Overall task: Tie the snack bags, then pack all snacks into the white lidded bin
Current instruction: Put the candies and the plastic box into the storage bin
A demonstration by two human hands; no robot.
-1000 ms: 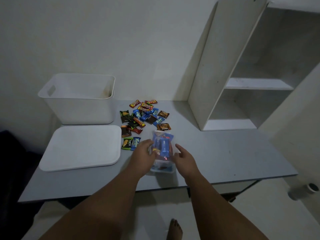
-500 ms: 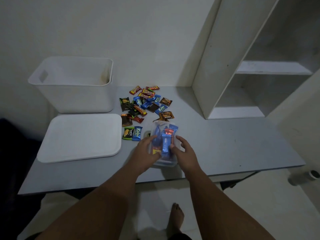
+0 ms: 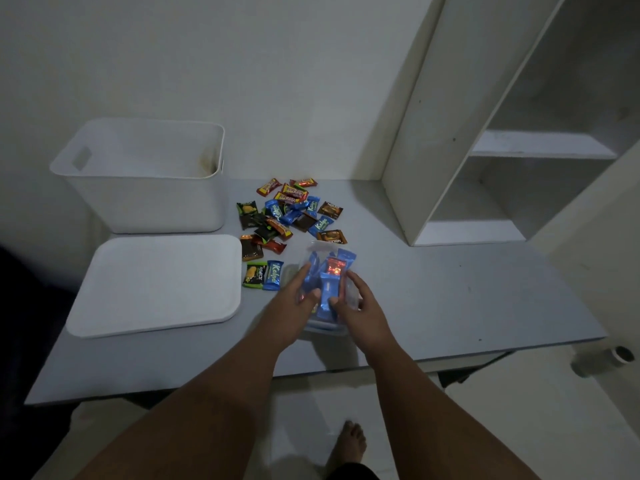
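- White rectangular plastic bin (image 3: 145,188) w/ cut-out handle: back left of grey desk (image 3: 450,306), open. Its flat white lid (image 3: 156,282) lies in front, off.
- Loose foil-wrapped snacks (image 3: 287,216): scattered pile mid-desk, just right of bin, not yet packed.
- Left hand (image 3: 294,303) & right hand (image 3: 360,306): close together, each gripping one side of clear plastic snack bag (image 3: 329,261), which sits near desk's front edge, untied.
- Risk, prob.: bag mouth looks open. If it tilts while the neck is gathered, slick bars could slide out. Thin film may also slip from the fingers.
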